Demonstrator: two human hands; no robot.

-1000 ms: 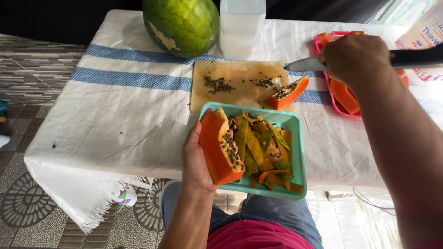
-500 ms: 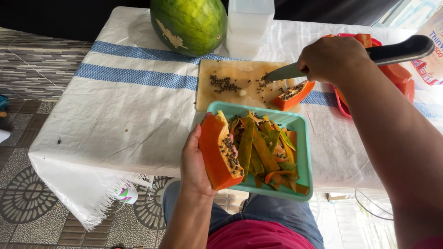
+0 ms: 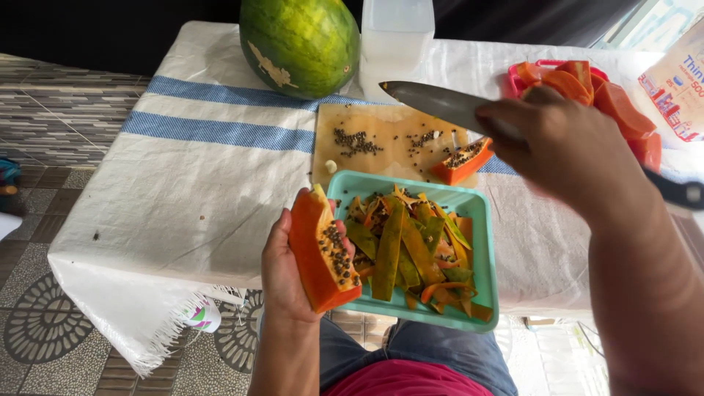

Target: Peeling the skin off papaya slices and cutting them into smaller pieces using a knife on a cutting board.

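The right hand [image 3: 572, 150] has swung the knife [image 3: 440, 104] back from the far side of the table. A second ago its blade pointed toward the red tray [image 3: 521, 73]; half a second ago the tip hung over the small papaya piece [image 3: 462, 160] on the cutting board [image 3: 381, 139]. Now the blade crosses above that board, tip aimed toward the white container [image 3: 396, 44] and the watermelon [image 3: 301, 44], well beyond the left fingers. The right fingers are wrapped fully round the handle, closed tight on it.

The left hand [image 3: 282, 275] has kept its hold throughout: fingers curled round the skin side of the papaya wedge [image 3: 323, 253], thumb hidden behind it, seeds facing up. The wedge sits just beside the near-left corner of the green tray [image 3: 484, 220], which holds peel strips [image 3: 403, 253]. The blade is apart from the wedge, so the seeded flesh looks uncut as yet; the knife seems to be coming back toward it.
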